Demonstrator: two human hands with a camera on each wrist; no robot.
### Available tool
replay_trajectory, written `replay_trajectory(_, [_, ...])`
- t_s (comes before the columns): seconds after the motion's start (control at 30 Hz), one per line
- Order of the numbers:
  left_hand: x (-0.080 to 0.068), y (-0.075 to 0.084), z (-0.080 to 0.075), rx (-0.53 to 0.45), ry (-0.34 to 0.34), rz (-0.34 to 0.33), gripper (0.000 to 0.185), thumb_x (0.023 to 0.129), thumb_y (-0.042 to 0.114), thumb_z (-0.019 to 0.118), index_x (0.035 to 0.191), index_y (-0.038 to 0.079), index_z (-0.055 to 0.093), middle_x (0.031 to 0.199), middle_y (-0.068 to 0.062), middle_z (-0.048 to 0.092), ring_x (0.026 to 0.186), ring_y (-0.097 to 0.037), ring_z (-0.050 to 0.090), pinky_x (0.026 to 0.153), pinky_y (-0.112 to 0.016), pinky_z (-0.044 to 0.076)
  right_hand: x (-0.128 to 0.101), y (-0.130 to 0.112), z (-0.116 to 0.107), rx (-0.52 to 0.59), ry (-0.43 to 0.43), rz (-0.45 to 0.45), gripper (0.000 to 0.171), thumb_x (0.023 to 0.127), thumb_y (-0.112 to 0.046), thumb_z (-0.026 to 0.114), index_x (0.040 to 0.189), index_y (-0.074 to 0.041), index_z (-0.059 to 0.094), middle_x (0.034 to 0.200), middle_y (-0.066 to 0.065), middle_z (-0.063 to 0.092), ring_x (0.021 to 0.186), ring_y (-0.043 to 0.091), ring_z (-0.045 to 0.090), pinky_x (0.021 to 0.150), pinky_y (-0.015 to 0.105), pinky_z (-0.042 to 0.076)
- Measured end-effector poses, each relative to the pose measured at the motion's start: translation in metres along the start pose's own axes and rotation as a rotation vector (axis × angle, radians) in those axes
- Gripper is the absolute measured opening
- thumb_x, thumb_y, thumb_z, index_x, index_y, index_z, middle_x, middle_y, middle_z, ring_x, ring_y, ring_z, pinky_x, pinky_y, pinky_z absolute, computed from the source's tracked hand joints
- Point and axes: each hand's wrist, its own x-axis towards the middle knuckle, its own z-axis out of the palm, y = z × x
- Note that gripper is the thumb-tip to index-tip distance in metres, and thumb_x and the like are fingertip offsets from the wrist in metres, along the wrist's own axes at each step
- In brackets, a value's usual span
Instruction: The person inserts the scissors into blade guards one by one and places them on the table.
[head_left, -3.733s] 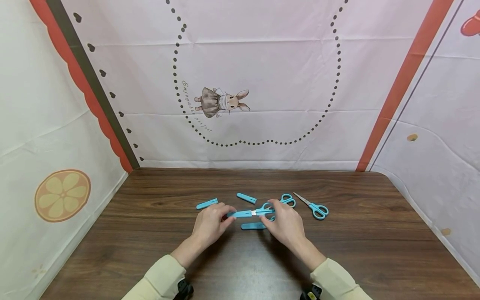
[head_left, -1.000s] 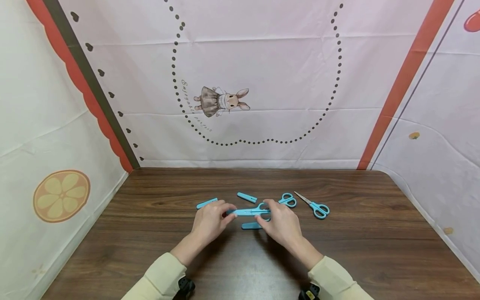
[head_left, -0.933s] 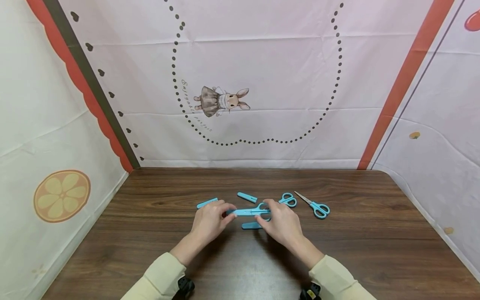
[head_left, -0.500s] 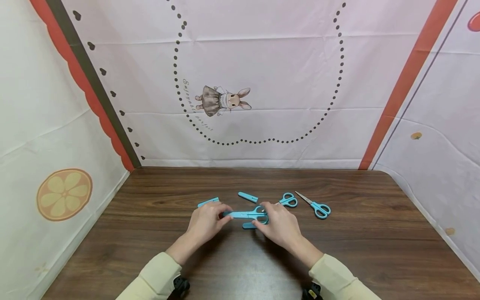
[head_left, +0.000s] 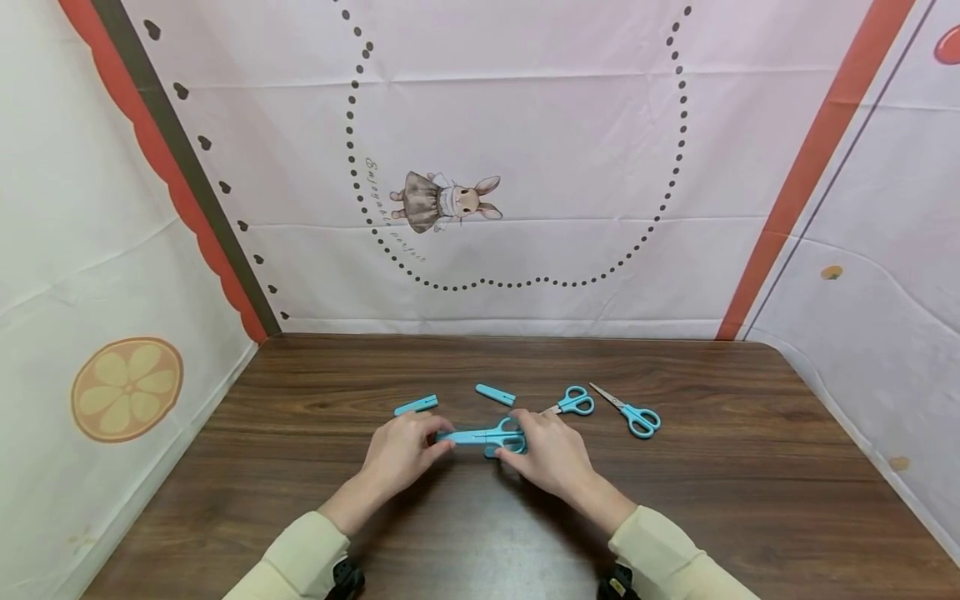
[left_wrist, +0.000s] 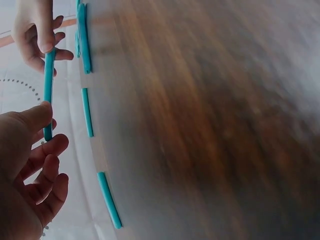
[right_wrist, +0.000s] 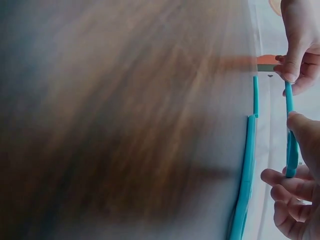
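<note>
Leftward and slightly toward the near side, the held scissors [head_left: 491, 437] have shifted since half a second ago, and both hands have travelled with them. From my end I also notice that the silver strip of blade beside the blue cap [head_left: 467, 437], plain a few seconds back, no longer shows in the head view; I take that to mean the cap is pushed home and this pair looks about done.

On my feeds, the left hand [head_left: 401, 450] pinches the cap's tip between thumb and finger, while the right hand [head_left: 553, 452] grips the opposite end of the scissors. Both wrist views let me see them raised clear of the tabletop [head_left: 705, 500].

Another blue piece [head_left: 491, 452] sits mostly hidden by the right hand, so I can't say what it is. One bare pair [head_left: 567, 404] lies with its blades partly behind that hand; a second bare pair [head_left: 626, 409] lies beyond it. Two loose caps, the left one [head_left: 415, 405] and the right one [head_left: 495, 394], suggest to me that those pairs remain to be covered.
</note>
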Motion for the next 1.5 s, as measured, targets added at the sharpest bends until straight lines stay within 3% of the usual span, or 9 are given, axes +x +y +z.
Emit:
replay_trajectory(0.27, [-0.005,-0.01,-0.003,-0.008,-0.011,-0.022,0.012,0.077,0.037,0.073,0.087,0.031,0.069,0.066,0.024,0.049,0.056,0.003,0.04,0.046,-0.016,0.032,0.006,-0.007,0.004,-0.029,-0.018,-0.031,0.055,0.075,-0.054,0.067,0.113,-0.014,0.062,0.089,-0.004,0.067,0.07,0.011,0.052,0.048,0.022,0.039])
replay_trajectory(0.7, [-0.011,-0.025,-0.008,0.012,-0.012,-0.059,0.013,0.077,0.036,0.073,0.088,0.031,0.07,0.067,0.022,0.051,0.06,0.001,0.042,0.052,-0.019,0.038,0.017,-0.021,0.013,-0.033,0.008,-0.064,0.053,0.074,-0.053,0.069,0.108,-0.013,0.063,0.081,-0.005,0.066,0.066,0.012,0.051,0.044,0.019,0.033])
replay_trajectory(1.1, [-0.013,-0.035,-0.012,0.033,-0.019,-0.079,0.014,0.076,0.036,0.074,0.088,0.03,0.07,0.066,0.022,0.052,0.06,-0.001,0.041,0.049,-0.018,0.034,0.024,-0.03,0.018,-0.009,-0.073,-0.016,0.053,0.077,-0.054,0.066,0.112,-0.014,0.061,0.091,-0.003,0.067,0.082,0.017,0.059,0.049,0.026,0.044])
replay_trajectory(1.5, [-0.016,-0.041,-0.017,0.038,-0.032,-0.113,0.012,0.077,0.035,0.073,0.087,0.029,0.07,0.064,0.019,0.049,0.058,-0.003,0.04,0.047,-0.02,0.033,0.029,-0.037,0.023,-0.004,-0.1,-0.014,0.054,0.078,-0.054,0.065,0.114,-0.014,0.06,0.094,-0.002,0.067,0.086,0.018,0.061,0.055,0.029,0.048])
